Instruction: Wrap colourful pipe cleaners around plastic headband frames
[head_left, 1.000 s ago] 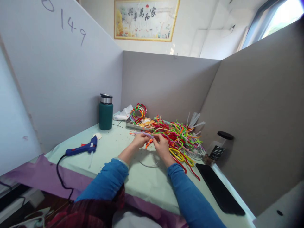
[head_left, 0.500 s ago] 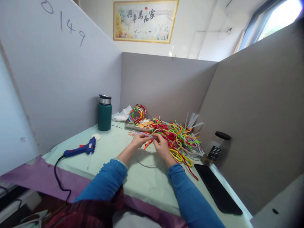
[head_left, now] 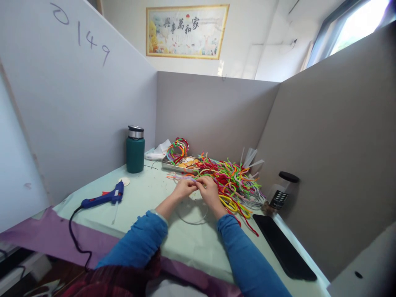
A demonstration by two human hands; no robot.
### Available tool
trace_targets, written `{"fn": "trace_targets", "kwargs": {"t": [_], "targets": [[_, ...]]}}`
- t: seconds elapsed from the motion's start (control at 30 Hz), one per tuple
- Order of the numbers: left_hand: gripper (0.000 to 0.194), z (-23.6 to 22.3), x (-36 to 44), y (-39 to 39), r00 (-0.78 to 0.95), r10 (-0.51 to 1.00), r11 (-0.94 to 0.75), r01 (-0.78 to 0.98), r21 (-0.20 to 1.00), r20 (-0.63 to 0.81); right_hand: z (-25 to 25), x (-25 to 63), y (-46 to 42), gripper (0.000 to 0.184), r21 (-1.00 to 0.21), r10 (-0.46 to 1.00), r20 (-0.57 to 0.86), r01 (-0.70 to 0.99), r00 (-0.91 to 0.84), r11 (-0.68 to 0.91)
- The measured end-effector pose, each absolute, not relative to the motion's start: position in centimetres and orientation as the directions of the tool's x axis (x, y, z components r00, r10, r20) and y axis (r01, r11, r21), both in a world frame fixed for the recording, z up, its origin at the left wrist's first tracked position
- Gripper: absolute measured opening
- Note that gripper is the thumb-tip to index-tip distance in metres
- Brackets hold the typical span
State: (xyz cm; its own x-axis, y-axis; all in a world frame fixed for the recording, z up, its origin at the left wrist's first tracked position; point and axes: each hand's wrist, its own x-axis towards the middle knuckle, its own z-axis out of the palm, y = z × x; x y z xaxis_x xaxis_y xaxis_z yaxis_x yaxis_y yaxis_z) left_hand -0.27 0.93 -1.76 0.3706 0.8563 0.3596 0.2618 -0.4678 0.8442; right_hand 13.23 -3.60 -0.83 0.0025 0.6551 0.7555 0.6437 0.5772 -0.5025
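Observation:
My left hand (head_left: 185, 188) and my right hand (head_left: 208, 190) meet fingertip to fingertip over the table, both closed in a pinch. Between them they grip a light purple pipe cleaner (head_left: 189, 179), most of it hidden by the fingers. Beneath the hands a thin grey wire loop (head_left: 198, 224) curves over the table cloth; whether the fingers touch its upper part is hidden. A tangled heap of pipe cleaners (head_left: 235, 179) in red, green, orange and white lies just beyond and to the right of my right hand.
A metal tray (head_left: 173, 168) of small wooden discs stands behind, with colourful rings (head_left: 178, 149) on it. At left are a green bottle (head_left: 135, 152) and a blue glue gun (head_left: 103, 199); at right, a black phone-like slab (head_left: 283, 247) and a dark-lidded jar (head_left: 282, 189). Grey panels enclose the table.
My hands have drawn closer together at the fingertips. The orange piece that showed below them is now out of sight. The view has tilted slightly.

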Motion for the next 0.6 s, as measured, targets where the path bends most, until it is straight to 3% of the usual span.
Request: {"fn": "trace_targets", "kwargs": {"t": [0.13, 0.33, 0.6], "targets": [[0.020, -1.36, -0.24, 0.41, 0.376, 0.867, -0.447, 0.296, 0.844, 0.328, -0.76, 13.20, -3.70, 0.012, -0.563, 0.687, 0.726, 0.597, 0.027, 0.571], [0.018, -1.26, -0.27, 0.62, 0.304, 0.907, -0.393, 0.352, 0.850, 0.293, -0.59, 12.73, -4.33, 0.011, -0.379, 0.598, 0.796, 0.691, -0.096, 0.615], [0.021, -1.45, -0.38, 0.83, 0.336, 0.887, -0.413, 0.266, 0.871, 0.318, -0.97, 12.73, -4.09, 0.016, -0.282, 0.587, 0.788, 0.739, -0.186, 0.612]]}}
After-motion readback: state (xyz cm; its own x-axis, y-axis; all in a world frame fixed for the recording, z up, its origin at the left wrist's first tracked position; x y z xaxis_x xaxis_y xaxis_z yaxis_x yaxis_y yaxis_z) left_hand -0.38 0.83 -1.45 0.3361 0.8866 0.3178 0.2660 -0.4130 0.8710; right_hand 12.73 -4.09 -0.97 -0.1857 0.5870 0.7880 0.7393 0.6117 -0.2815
